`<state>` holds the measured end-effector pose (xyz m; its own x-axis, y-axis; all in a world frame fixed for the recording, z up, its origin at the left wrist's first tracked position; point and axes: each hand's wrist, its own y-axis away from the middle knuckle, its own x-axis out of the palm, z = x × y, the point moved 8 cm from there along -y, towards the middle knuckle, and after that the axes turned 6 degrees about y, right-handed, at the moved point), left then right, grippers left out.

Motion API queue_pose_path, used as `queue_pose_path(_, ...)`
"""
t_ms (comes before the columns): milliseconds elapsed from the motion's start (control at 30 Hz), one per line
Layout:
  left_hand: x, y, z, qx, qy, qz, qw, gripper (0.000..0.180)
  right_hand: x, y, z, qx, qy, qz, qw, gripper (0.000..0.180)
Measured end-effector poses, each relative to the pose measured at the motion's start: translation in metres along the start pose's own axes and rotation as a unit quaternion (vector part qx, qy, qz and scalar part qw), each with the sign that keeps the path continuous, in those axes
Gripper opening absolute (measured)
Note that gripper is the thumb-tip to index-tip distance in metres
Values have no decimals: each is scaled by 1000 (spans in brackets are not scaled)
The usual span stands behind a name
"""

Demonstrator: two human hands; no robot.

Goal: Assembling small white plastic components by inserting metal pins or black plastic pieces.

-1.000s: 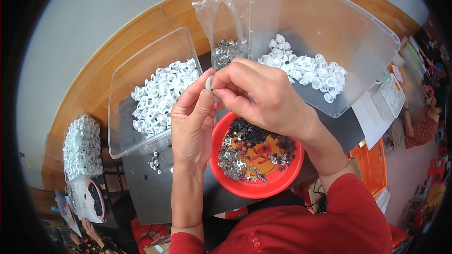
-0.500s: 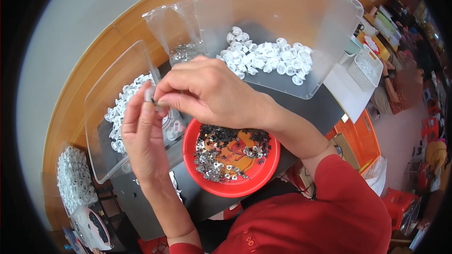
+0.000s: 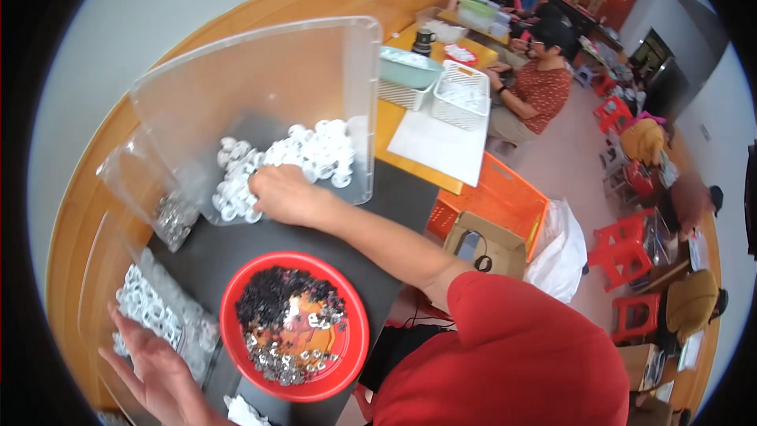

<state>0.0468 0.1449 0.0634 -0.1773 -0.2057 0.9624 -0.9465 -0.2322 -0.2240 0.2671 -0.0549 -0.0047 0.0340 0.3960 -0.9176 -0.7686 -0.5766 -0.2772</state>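
Note:
My right hand [image 3: 285, 193] reaches into a heap of white plastic round parts [image 3: 319, 150] inside a large clear plastic bin [image 3: 260, 71] lying on its side. Its fingers are curled down among the parts, and the fingertips are hidden, so what they grip does not show. At the lower left, my left hand [image 3: 162, 367] is open with fingers spread, holding nothing. Close to it lie more white ring-like parts [image 3: 146, 300] in another clear container. Between my arms sits a red round tray [image 3: 360, 347] with small black pieces [image 3: 276, 292] and small shiny metal pieces [image 3: 276, 359].
A clear bag of metal pieces [image 3: 175, 217] stands left of the bin. Rightward are a white board [image 3: 434, 146], white baskets [image 3: 461, 95], an orange crate [image 3: 505, 197] and a cardboard box [image 3: 493, 248]. A person [image 3: 540, 87] sits at the far table; red stools [image 3: 623, 244] stand behind.
My hands, together on a small piece before, have parted. The right went to the white heap; the left dropped to the lower left and opened. The view has swung right.

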Motion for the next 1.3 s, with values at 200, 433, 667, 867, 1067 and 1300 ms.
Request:
queue_pose_path(200,4,-7,38,25,-76,-32,996,36,6,23,-36,18,9,-91,996,9)
queue_pose_path(433,20,0,35,51,-284,13,958,38,5,11,-14,-15,5,-117,993,10)
queue_pose_path(667,15,-6,100,23,-487,-79,869,35,-21,22,3,27,-537,23,843,21)
queue_pose_path(867,-1,-8,112,-5,-517,-98,850,47,-32,39,47,-16,-639,108,762,17)
queue_pose_path(1067,-21,-12,120,-51,-432,-116,893,49,-37,47,64,-100,-621,62,775,10)
queue_pose_path(1300,-24,-18,115,-16,-407,-121,905,50,-59,56,81,-249,-404,-88,876,23)
